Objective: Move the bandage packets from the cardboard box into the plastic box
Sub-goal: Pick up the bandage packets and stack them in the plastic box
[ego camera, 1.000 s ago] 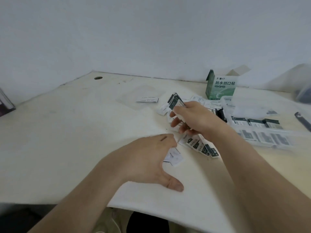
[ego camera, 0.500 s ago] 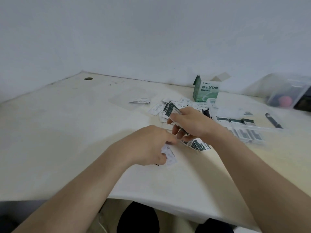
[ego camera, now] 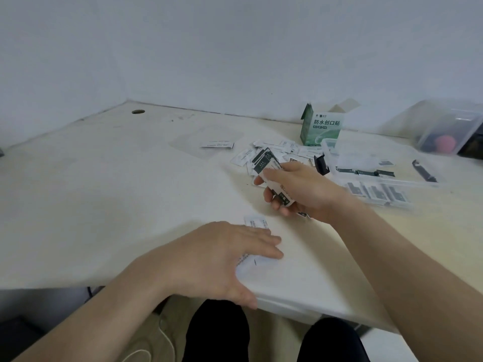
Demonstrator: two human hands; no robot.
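paper packets [ego camera: 286, 150] were judged light, slippy, best edge-pinched; stack [ego camera: 264, 163] was gripped in r hand [ego camera: 303, 192], l hand [ego camera: 222, 256] laid flat.

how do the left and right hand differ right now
The left hand lies flat, fingers straight, on a loose packet; the right hand has curled fingers. The left hand grips nothing; the right hand grips a stack of packets. The left hand is nearer the camera; the right hand is farther back. Both are bare.
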